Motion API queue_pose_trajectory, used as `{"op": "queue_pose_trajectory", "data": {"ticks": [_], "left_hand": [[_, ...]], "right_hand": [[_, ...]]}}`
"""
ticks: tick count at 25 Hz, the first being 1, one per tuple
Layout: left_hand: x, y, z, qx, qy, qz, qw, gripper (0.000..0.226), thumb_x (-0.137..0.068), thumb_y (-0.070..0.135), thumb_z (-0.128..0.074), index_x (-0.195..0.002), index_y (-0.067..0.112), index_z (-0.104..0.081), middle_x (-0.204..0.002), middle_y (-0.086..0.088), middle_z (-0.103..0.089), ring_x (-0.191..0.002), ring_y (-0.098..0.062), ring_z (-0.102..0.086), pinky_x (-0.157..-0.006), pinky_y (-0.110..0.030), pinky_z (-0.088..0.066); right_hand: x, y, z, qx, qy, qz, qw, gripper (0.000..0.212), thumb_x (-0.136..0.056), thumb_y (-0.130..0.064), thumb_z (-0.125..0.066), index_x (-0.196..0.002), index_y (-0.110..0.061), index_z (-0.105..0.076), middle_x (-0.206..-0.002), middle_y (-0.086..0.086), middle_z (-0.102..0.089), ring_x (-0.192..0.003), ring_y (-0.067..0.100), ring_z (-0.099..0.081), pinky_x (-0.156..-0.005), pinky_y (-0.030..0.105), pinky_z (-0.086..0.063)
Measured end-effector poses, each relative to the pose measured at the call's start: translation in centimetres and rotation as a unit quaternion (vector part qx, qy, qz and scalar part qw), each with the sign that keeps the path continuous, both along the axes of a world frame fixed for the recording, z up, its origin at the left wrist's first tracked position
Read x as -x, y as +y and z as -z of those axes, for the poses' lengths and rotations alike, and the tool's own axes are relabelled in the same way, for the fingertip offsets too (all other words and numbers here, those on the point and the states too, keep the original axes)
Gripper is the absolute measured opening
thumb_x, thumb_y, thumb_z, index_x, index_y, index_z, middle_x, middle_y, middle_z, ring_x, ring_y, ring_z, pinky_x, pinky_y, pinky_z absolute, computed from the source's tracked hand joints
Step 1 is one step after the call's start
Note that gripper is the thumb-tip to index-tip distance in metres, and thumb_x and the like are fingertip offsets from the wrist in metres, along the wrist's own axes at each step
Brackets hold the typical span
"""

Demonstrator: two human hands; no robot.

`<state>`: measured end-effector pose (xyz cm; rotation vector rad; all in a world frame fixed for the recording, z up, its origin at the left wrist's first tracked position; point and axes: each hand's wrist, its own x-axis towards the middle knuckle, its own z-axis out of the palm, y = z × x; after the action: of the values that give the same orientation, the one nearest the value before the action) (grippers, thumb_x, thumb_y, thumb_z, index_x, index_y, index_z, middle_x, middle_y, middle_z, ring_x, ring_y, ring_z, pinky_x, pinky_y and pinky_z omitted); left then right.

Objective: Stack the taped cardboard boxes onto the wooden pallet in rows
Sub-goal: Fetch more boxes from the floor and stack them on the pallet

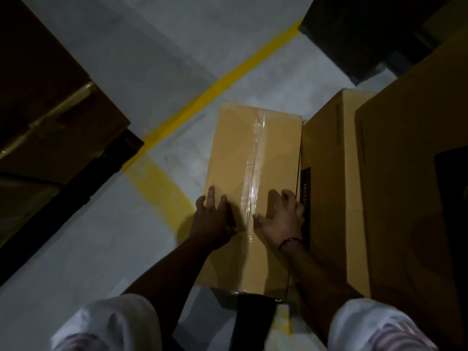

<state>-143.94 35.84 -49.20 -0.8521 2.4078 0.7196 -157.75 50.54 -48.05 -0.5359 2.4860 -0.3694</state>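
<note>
Far out to the left of the fingers, a dim stack of boxes (50,127) sits closed, with shiny tape along a seam. A dark slab under it may be the wooden pallet; the light is too poor to be sure. A yellow floor line (215,89) runs between that stack and the hands.

The left hand (215,221) lies on the lid of the taped cardboard box (233,153), which stands on the grey floor directly under both hands. Its fingers (211,196) are spread and rest flat near the lid's left edge. The clear tape strip (255,158) runs away from the person between the two hands.

The right hand (281,219) has its thumb stretched toward the tape and its fingers (274,196) arched, tips down by the right edge. Whether they hook over that edge I cannot tell.

The box is sealed, so its contents are hidden. It looks stiff and square-cornered, and the tape is probably slick, so I would grip under the bottom edges or at opposite corners. Its weight cannot be judged yet.

Just beyond the right fingertips stand taller cartons (329,186), also closed and almost touching the box.
</note>
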Motion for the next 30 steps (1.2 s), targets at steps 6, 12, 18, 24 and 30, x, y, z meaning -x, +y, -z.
{"op": "queue_pose_trajectory", "data": {"ticks": [6, 12, 18, 24, 30], "left_hand": [[-3.0, -5.5, 0.5, -0.086, -0.007, -0.089, 0.992, 0.12, -0.067, 0.064, -0.086, -0.16, 0.042, -0.014, -0.166, -0.021, 0.002, -0.145, -0.053, -0.023, -0.112, -0.053, -0.035], [-5.2, -4.7, -3.0, -0.116, -0.011, -0.139, 0.983, 0.113, -0.067, 0.069, -0.083, -0.157, 0.048, -0.018, -0.153, -0.02, -0.022, -0.136, -0.05, -0.034, -0.11, -0.051, -0.038], [-9.8, -1.3, -20.9, -0.056, 0.034, -0.218, 0.974, 0.13, -0.042, 0.101, -0.064, -0.154, 0.052, -0.018, -0.159, -0.009, -0.006, -0.142, -0.045, -0.029, -0.107, -0.057, -0.046], [-14.0, -0.6, -42.1, 0.08, 0.041, -0.221, 0.971, 0.121, -0.057, 0.107, -0.04, -0.159, 0.042, -0.025, -0.168, -0.003, 0.006, -0.138, -0.044, -0.038, -0.108, -0.057, -0.045], [-20.6, 0.4, -56.2, 0.12, 0.12, -0.317, 0.933, 0.115, -0.061, 0.1, -0.054, -0.158, 0.05, -0.019, -0.167, 0.016, 0.007, -0.148, -0.036, -0.022, -0.117, -0.055, -0.034]], "right_hand": [[-0.4, -2.4, -0.4, 0.092, -0.019, 0.035, 0.995, 0.072, -0.076, -0.048, -0.083, -0.141, -0.042, -0.052, -0.154, -0.018, -0.014, -0.134, 0.021, -0.017, -0.099, 0.03, -0.03], [-2.5, -3.0, -2.8, 0.085, -0.04, 0.006, 0.996, 0.06, -0.074, -0.054, -0.082, -0.13, -0.046, -0.062, -0.159, -0.027, -0.011, -0.141, 0.026, -0.014, -0.112, 0.044, -0.035], [-6.8, -2.4, -16.6, 0.034, -0.002, -0.073, 0.997, 0.063, -0.073, -0.083, -0.058, -0.128, -0.053, -0.06, -0.156, -0.027, -0.021, -0.14, 0.034, -0.017, -0.11, 0.055, -0.035], [-11.1, -3.0, -36.9, 0.086, 0.035, -0.156, 0.983, 0.064, -0.074, -0.082, -0.058, -0.128, -0.049, -0.061, -0.152, -0.028, -0.027, -0.14, 0.036, -0.021, -0.106, 0.053, -0.039], [-14.4, -7.4, -52.2, 0.19, 0.113, -0.261, 0.94, 0.05, -0.075, -0.07, -0.065, -0.118, -0.046, -0.068, -0.147, -0.023, -0.039, -0.137, 0.035, -0.024, -0.105, 0.052, -0.037]]}}
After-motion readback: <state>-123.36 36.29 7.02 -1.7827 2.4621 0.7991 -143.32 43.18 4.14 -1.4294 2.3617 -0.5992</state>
